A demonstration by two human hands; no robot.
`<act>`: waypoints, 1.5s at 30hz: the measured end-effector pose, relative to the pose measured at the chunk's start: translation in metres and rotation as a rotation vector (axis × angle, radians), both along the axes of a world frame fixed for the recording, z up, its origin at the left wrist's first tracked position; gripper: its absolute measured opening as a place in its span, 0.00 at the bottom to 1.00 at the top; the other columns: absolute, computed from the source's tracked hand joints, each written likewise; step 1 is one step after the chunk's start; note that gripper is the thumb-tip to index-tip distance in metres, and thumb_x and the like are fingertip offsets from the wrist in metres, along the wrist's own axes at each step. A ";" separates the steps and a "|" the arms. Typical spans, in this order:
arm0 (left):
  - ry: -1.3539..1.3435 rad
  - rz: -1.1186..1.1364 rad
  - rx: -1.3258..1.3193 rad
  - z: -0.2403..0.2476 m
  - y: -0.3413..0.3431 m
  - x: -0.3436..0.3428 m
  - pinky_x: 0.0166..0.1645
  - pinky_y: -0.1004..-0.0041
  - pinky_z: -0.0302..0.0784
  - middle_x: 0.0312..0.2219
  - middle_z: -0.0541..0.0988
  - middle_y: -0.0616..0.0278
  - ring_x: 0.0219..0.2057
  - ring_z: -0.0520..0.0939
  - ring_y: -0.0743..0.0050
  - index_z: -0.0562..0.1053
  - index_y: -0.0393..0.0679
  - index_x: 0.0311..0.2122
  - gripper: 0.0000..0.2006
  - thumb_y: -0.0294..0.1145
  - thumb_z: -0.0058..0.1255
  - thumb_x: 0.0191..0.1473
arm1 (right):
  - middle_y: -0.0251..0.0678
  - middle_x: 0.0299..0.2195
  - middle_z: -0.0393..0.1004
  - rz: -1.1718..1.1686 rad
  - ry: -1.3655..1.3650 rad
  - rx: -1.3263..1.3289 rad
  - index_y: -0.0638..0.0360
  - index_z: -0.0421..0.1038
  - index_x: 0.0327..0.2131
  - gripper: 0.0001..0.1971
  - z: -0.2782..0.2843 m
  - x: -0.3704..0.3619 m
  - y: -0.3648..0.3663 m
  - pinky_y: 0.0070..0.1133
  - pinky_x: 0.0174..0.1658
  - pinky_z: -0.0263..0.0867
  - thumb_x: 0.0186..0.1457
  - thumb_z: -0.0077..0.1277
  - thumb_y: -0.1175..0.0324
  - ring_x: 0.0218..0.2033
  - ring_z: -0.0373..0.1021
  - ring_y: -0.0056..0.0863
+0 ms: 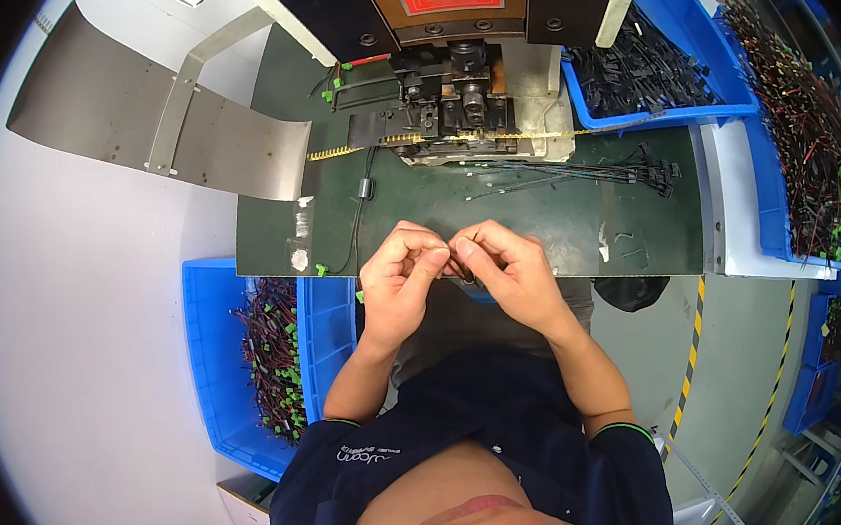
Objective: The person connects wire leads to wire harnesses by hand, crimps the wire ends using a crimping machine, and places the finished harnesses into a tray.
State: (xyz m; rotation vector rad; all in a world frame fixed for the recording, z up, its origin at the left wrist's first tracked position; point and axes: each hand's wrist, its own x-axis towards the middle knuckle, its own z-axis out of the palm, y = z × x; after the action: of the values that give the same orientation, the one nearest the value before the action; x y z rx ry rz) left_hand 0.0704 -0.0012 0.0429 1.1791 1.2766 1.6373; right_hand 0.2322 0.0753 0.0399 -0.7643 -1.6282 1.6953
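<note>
My left hand (402, 271) and my right hand (502, 270) meet at the near edge of the dark green work mat (564, 225). Both pinch a thin dark wire piece (457, 266) between fingertips; most of it is hidden by my fingers. Straight ahead stands a crimping machine (445, 95) with a strip of brass terminals (371, 143) running through it. A bundle of black wires (588, 172) lies on the mat to the right of the machine.
A blue bin (212, 364) at my lower left holds red-black wires with green connectors. Blue bins (657, 73) at the upper right hold black wires, and another (802, 126) holds red ones. A curved metal chute (133, 117) sits at the left. Yellow-black floor tape (691, 336) runs at the right.
</note>
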 end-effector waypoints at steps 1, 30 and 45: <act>0.018 0.012 0.010 0.002 0.000 0.004 0.35 0.79 0.78 0.34 0.76 0.59 0.30 0.79 0.79 0.75 0.33 0.37 0.01 0.18 0.56 0.61 | 0.33 0.29 0.80 -0.005 -0.012 -0.002 0.67 0.77 0.38 0.07 0.004 0.003 0.001 0.17 0.30 0.68 0.65 0.54 0.71 0.28 0.73 0.14; -0.208 -0.153 -0.040 -0.016 0.022 0.003 0.41 0.77 0.78 0.39 0.77 0.56 0.37 0.80 0.75 0.80 0.30 0.42 0.07 0.16 0.58 0.58 | 0.33 0.28 0.81 0.037 0.155 -0.129 0.68 0.80 0.37 0.09 -0.025 0.011 0.009 0.15 0.30 0.70 0.67 0.52 0.72 0.26 0.74 0.14; -0.123 -0.121 -0.048 -0.018 0.024 0.002 0.39 0.79 0.77 0.38 0.76 0.59 0.35 0.79 0.78 0.81 0.30 0.40 0.06 0.16 0.59 0.58 | 0.32 0.26 0.81 0.027 0.101 -0.042 0.67 0.81 0.36 0.10 -0.027 0.013 0.008 0.16 0.29 0.68 0.66 0.53 0.71 0.26 0.73 0.13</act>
State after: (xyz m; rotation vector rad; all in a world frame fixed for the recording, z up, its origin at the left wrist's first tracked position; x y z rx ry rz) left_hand 0.0720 0.0224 0.0247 1.0876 1.1396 1.5580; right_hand 0.2449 0.0829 0.0133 -0.6681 -1.5451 1.7634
